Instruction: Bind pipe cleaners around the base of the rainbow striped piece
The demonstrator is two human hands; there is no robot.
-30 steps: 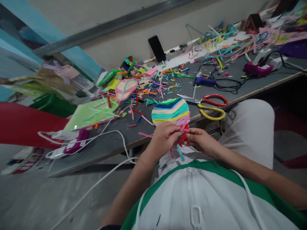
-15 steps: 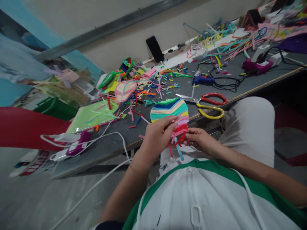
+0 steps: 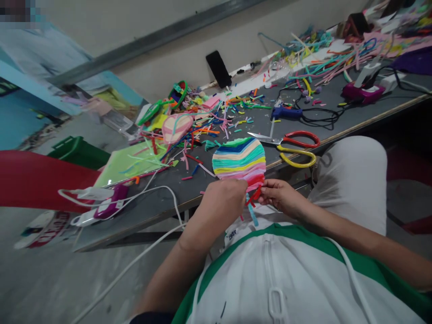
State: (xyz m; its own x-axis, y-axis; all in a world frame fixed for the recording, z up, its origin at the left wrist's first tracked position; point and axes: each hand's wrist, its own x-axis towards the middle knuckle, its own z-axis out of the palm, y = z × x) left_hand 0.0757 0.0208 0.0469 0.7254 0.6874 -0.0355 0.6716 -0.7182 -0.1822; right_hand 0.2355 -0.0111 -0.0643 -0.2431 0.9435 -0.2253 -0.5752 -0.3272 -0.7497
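Observation:
A rounded panel covered in rows of coloured fuzzy stems (image 3: 239,157) is held over my lap, with green and blue at the top and pink and red at the bottom. My left hand (image 3: 226,198) is closed at its lower left edge; the fingertips are turned out of sight. At the lower right edge my right hand (image 3: 280,194) pinches a red fuzzy stem (image 3: 257,193) between thumb and fingers. A light blue stem (image 3: 253,216) hangs below the panel between my hands. Scissors (image 3: 297,144) with red and yellow handles lie open just beyond the panel.
Behind the scissors lie a blue glue gun (image 3: 286,111) and its black cable. Cut stem pieces, a pink heart (image 3: 177,128) and a green sheet (image 3: 131,162) cover the grey table (image 3: 148,211). A phone (image 3: 218,69) leans on the wall. A white cable (image 3: 135,261) crosses at left.
My left hand has drawn down off the panel's face and curled at its lower left edge, uncovering the yellow and lilac rows. My right hand stays in place. A person at far left has shifted.

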